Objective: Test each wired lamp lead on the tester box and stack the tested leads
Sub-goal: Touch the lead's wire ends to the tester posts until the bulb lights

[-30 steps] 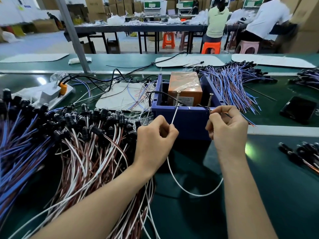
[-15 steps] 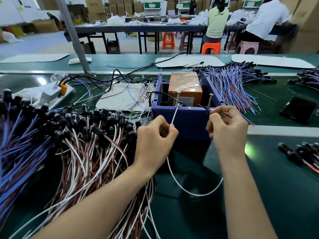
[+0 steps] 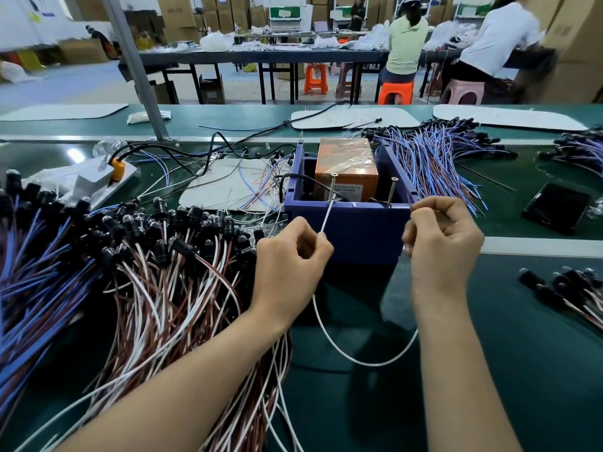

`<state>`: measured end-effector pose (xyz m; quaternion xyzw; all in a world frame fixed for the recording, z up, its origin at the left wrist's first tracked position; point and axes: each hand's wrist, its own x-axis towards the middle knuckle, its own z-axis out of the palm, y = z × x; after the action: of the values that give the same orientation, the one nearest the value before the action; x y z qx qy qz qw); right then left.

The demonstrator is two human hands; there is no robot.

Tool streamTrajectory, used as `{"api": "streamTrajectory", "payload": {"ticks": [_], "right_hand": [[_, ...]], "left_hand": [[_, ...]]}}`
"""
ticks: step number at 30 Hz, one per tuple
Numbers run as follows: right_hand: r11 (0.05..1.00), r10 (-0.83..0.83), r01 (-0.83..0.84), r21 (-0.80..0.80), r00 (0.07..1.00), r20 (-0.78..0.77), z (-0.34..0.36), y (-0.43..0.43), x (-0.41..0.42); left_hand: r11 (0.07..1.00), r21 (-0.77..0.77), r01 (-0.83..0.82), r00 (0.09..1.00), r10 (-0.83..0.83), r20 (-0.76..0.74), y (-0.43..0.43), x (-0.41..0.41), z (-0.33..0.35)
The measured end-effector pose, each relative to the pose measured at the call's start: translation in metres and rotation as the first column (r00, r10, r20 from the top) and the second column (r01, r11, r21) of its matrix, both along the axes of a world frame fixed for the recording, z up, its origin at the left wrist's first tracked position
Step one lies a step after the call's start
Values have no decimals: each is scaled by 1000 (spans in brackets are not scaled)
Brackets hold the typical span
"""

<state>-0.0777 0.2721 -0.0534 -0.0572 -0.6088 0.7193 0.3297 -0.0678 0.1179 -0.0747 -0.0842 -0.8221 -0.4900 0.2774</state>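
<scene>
1. The head camera looked down at a green bench [image 3: 522, 370]. Both hands were held up in front of a blue tester box [image 3: 352, 236].
2. The left hand [image 3: 290, 256] had its fingers curled in. Its grip pinched a white wire [image 3: 359, 362] between thumb and finger.
3. The short end of that wire stuck up out of the hand. Its tip met the bottom of the left screw [image 3: 332, 187] on the near wall of the box.
4. The right hand [image 3: 440, 243] was curled too. Its grip pinched a dark wire end [image 3: 413, 208] close to the right screw [image 3: 391, 190]. It was too small to tell if that end touched the screw.
5. The rest of the white wire hung down from the left hand in a long loop over the bench. It went out of sight behind the right arm.
6. An orange block [image 3: 346, 164] with clear tape on it sat inside the box, behind the two screws.
7. A big pile of brown and white leads [image 3: 163, 282] with black lamp ends lay on the left, just beside the left arm. A bunch of blue leads [image 3: 29, 288] lay further left.
8. A heap of purple and blue leads [image 3: 434, 158] lay to the far right of the box.
9. A black phone [image 3: 554, 207] lay flat on the right. A few more leads [image 3: 567, 285] lay near the right edge.
10. A white power strip [image 3: 107, 181] with an orange plug [image 3: 116, 164] sat at the far left.
11. Far away, two people sat on stools at another table with their backs turned.
</scene>
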Motion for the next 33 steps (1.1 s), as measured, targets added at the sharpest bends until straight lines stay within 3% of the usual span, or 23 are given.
{"api": "streamTrajectory", "payload": {"ticks": [3,6,10,15,17,22,25,26,29,33], "right_hand": [[999,36,-37,-7,999,-29,11,4,4],[961,216,-221,165,975,46,26,5,10],[772,460,-538,340,841,287,35,4,26],[482,489,-801,355,582,650,33,44,65],[473,407,-818,327,532,743,28,76,85],[636,9,-662,397,521,854,12,145,116],[762,-57,-492,422,598,800,5,143,109],[764,-101,-447,465,629,771,2,132,103],[593,-310,-415,690,673,672,-10,87,84],[363,-396,-433,825,730,557,-29,38,71]], "left_hand": [[996,35,86,995,-83,-60,1,3,1],[975,48,217,969,-209,-129,4,8,2],[931,121,344,937,-333,-107,5,17,7],[854,147,500,865,-482,-143,11,34,11],[802,191,566,825,-549,-138,12,39,11],[649,271,711,666,-745,40,17,40,5],[545,311,778,486,-837,251,22,39,6],[526,325,786,428,-842,327,22,39,6],[519,224,825,385,-807,448,24,41,6],[486,243,840,303,-790,533,20,44,4]]}}
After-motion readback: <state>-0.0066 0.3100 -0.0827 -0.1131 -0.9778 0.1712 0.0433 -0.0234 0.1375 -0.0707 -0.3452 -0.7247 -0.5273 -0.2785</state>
